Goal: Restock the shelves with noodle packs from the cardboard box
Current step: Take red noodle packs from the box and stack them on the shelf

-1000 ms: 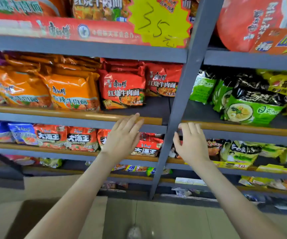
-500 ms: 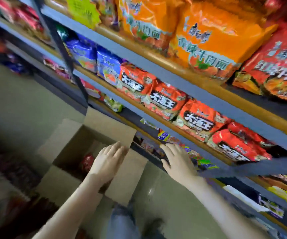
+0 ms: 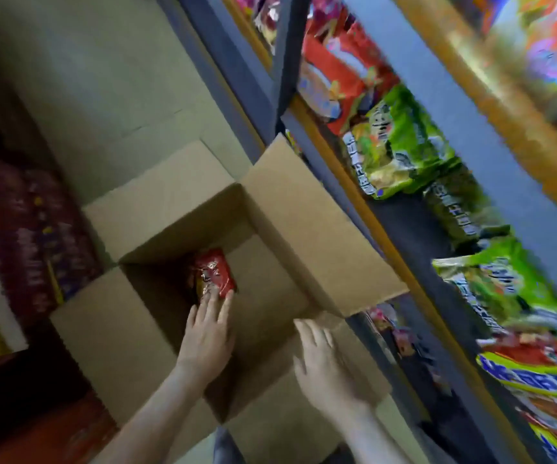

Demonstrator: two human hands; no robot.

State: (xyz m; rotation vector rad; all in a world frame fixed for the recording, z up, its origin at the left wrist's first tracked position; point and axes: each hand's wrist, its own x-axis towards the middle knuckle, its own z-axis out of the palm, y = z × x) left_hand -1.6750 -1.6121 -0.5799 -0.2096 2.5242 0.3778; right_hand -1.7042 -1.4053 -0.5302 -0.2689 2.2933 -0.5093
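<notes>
An open cardboard box (image 3: 307,226) stands on the floor below me, its four flaps spread out. One red noodle pack (image 3: 213,271) lies at its bottom. My left hand (image 3: 207,336) reaches down into the box with straight fingers, and its fingertips touch the near edge of the pack. My right hand (image 3: 325,363) hovers flat over the box's near right flap, fingers straight, holding nothing. The shelves (image 3: 464,135) run along the right, filled with red and green noodle packs (image 3: 394,145).
The shelf's grey upright post (image 3: 282,58) stands just beyond the box's far flap. Dark red and purple packaged goods (image 3: 33,226) sit to the left of the box. Tiled floor (image 3: 103,68) lies behind it.
My view has swung from the shelves down onto the box. Both hands dropped from shelf height; the left hand now reaches inside the box and touches the red pack.
</notes>
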